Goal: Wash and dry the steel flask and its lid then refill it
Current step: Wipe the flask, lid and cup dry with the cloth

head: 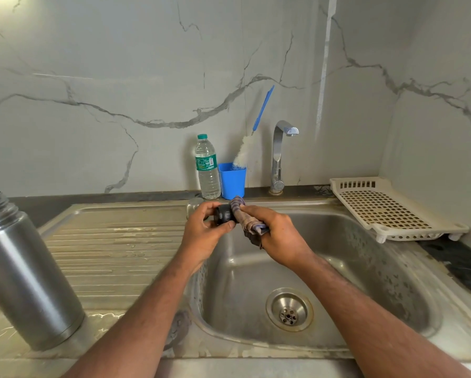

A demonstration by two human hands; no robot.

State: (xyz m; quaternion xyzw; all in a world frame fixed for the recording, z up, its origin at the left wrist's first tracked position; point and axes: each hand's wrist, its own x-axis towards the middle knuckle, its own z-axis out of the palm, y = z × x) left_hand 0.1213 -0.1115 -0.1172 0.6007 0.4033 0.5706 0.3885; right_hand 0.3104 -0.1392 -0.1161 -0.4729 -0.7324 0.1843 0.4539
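The steel flask (24, 271) stands open-mouthed and uncapped on the draining board at the far left. Above the sink's left rim, my left hand (205, 233) grips the dark round lid (224, 214) between thumb and fingers. My right hand (276, 236) holds a checked, purplish cloth (245, 218) bunched against the lid's right side. The cloth hangs down a little below my fingers.
The steel sink basin (365, 268) with its drain (289, 309) lies below my hands. A tap (279, 154), a blue cup (232, 180) with a bottle brush (245, 151) and a plastic water bottle (207, 167) stand behind. A cream drying rack (387, 208) sits at right.
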